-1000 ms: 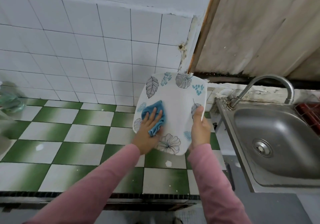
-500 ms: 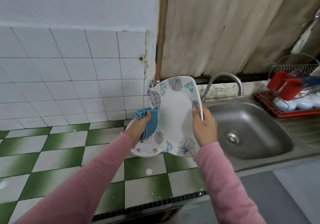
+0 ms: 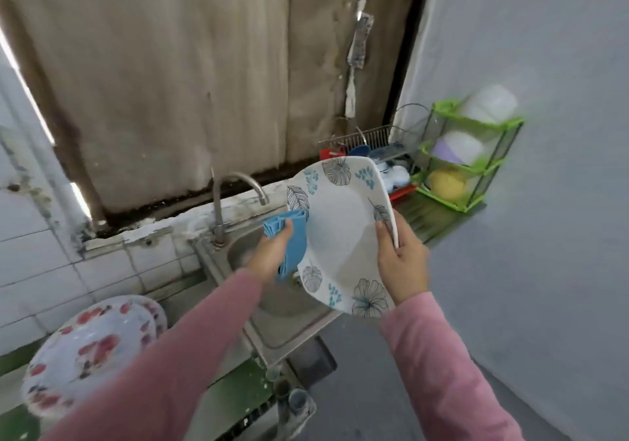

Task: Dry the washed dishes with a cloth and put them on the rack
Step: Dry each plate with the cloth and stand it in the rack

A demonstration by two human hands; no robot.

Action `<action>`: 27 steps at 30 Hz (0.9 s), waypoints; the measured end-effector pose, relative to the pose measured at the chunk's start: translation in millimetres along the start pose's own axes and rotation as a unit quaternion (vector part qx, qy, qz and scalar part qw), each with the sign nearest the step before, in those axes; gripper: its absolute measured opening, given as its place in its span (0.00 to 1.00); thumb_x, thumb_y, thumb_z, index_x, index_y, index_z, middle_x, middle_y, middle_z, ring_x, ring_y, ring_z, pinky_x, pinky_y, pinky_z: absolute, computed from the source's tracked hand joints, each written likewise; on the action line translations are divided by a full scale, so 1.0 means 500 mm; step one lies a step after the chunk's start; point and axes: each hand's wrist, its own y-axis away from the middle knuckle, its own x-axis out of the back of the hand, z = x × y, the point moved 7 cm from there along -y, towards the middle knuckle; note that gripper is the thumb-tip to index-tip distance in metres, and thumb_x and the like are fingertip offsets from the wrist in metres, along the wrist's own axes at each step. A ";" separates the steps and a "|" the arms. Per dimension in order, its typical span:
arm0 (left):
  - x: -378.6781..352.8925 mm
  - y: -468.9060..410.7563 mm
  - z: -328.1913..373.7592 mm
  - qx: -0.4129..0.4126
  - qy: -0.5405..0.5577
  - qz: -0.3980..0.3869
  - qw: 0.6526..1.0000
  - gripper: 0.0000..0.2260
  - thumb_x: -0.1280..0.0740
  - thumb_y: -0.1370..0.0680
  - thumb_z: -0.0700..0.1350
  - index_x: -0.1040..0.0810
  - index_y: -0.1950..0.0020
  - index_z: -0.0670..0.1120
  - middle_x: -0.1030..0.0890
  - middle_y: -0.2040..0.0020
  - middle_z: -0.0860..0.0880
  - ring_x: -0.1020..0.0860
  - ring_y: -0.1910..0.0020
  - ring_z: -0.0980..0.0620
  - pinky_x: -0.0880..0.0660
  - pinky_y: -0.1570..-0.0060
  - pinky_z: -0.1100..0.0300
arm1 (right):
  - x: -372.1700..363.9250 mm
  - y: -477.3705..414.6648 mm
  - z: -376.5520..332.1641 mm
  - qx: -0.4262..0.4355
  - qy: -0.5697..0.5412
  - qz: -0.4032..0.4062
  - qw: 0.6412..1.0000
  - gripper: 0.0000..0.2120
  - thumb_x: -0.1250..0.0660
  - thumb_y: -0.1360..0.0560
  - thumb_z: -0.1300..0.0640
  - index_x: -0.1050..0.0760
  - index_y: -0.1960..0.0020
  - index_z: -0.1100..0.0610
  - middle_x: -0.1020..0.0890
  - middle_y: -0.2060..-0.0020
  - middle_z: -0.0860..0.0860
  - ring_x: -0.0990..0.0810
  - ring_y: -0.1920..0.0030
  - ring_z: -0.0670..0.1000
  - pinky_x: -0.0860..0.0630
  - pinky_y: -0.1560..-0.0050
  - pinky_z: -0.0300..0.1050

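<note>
A white plate with grey and blue leaf prints [image 3: 340, 233] is held upright over the sink [image 3: 279, 304]. My right hand [image 3: 401, 260] grips its right rim, thumb on the front face. My left hand [image 3: 272, 253] holds a folded blue cloth [image 3: 292, 243] against the plate's left edge. Behind the plate, at the back right, stands the wire dish rack [image 3: 371, 144] on a red tray, with blue and white dishes in it. A stack of plates with red flower prints [image 3: 92, 348] sits on the counter at lower left.
A curved steel tap [image 3: 235, 195] rises at the back of the sink. A green three-tier corner shelf [image 3: 469, 161] with bowls and a yellow sponge stands right of the rack by the grey wall. A worn board covers the wall behind.
The view has swung right, and both hands have carried the plate from over the green tiled counter to above the sink. The cloth has slid from the plate's face to its left edge.
</note>
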 end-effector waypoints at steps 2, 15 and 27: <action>-0.125 -0.015 0.005 -0.001 -0.002 -0.036 0.999 0.14 0.40 0.19 0.60 0.23 0.45 0.52 0.18 0.46 0.42 0.19 0.47 0.40 0.23 0.45 0.43 | 0.105 -0.034 0.042 0.000 0.004 0.046 0.999 0.14 0.37 0.18 0.56 0.23 0.34 0.49 0.18 0.53 0.43 0.23 0.53 0.42 0.30 0.55 0.29; -0.644 -0.113 0.003 -0.004 -0.038 -0.154 0.987 0.17 0.41 0.20 0.63 0.24 0.45 0.52 0.19 0.43 0.40 0.20 0.45 0.40 0.25 0.39 0.39 | 0.501 -0.225 0.195 0.023 0.047 0.174 0.983 0.14 0.39 0.18 0.59 0.22 0.36 0.51 0.18 0.60 0.58 0.23 0.61 0.54 0.31 0.66 0.30; -0.839 -0.480 0.206 -0.086 0.015 -0.041 0.995 0.15 0.41 0.18 0.58 0.26 0.48 0.48 0.22 0.56 0.46 0.23 0.56 0.45 0.26 0.53 0.53 | 0.508 -0.666 0.288 0.127 0.052 0.179 0.974 0.18 0.38 0.19 0.62 0.24 0.31 0.50 0.19 0.63 0.49 0.23 0.62 0.43 0.26 0.62 0.35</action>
